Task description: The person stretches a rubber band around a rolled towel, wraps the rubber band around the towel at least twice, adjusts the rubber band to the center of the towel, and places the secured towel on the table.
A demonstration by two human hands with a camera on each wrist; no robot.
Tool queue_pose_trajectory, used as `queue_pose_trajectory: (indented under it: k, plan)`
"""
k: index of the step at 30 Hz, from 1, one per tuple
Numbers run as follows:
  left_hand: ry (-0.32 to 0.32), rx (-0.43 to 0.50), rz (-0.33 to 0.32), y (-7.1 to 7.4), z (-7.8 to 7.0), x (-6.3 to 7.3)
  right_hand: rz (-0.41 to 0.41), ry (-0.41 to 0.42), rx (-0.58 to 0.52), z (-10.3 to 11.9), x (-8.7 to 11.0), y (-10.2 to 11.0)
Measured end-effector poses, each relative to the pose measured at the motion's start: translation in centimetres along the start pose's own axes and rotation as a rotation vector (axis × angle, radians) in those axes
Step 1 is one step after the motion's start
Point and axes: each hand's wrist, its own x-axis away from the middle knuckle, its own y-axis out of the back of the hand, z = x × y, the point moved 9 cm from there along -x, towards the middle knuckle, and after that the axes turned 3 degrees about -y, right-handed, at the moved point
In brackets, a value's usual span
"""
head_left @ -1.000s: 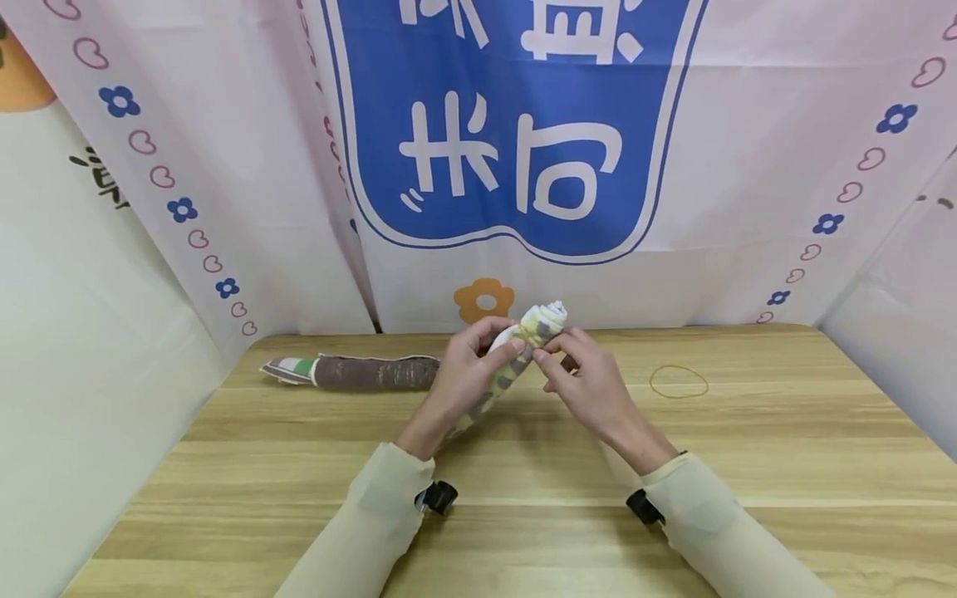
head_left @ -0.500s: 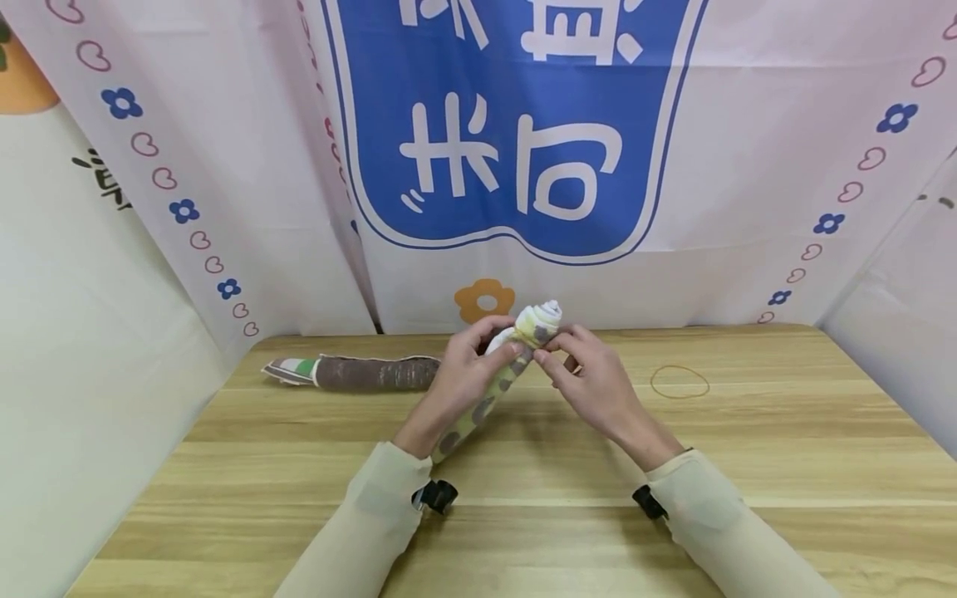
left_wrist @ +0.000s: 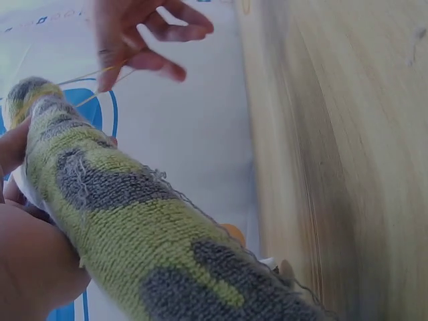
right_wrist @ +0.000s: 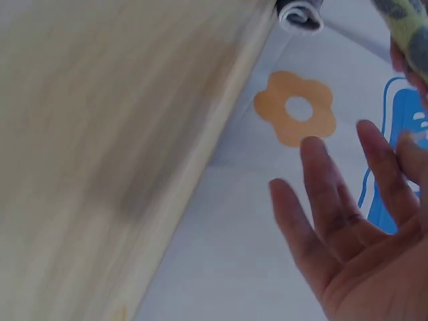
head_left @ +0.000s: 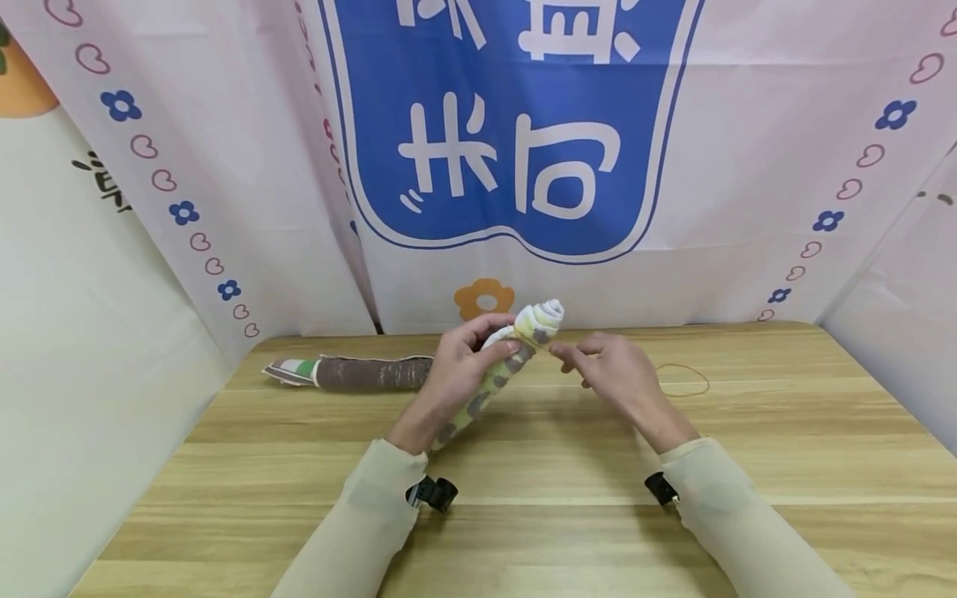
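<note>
My left hand (head_left: 456, 374) grips a rolled towel (head_left: 478, 407), yellow-green with grey spots and a white edge, tilted with its twisted end up and to the right. A thin yellow rubber band (left_wrist: 85, 75) sits around the towel near that end. My right hand (head_left: 616, 370) pinches a loop of the band and stretches it away from the roll, as the left wrist view shows. In the right wrist view the other right-hand fingers (right_wrist: 321, 180) are spread. The left palm and part of the towel's side are hidden.
A brown rolled towel (head_left: 374, 374) with a green and white end lies at the table's back left, partly behind my left hand. A loose rubber band (head_left: 707, 385) lies on the wooden table (head_left: 538, 531), right of my right hand. A printed cloth (head_left: 748, 183) hangs behind.
My right hand has moved away from the towel to the right, drawing the rubber band out. The left hand keeps its grip, almost unmoved.
</note>
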Motion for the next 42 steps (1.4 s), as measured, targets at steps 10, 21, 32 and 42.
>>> queue_pose_trajectory:
  k: [10, 21, 32, 42]
  plan:
    - [0.01, 0.018, 0.031, -0.4, 0.1, -0.1, 0.071, -0.014, 0.189, -1.1, -0.4, 0.0]
    - [0.029, 0.019, -0.181, 1.7, 0.6, -0.2, 0.055, 0.492, 0.157, 3.7, 1.0, -1.6]
    - [0.052, -0.005, -0.24, 2.1, 1.0, -0.1, -0.057, 1.038, -0.145, 8.5, 4.8, -1.0]
    - [0.06, -0.034, -0.248, 2.1, 0.9, 0.0, -0.188, 1.06, -0.142, 10.1, 5.9, -0.3]
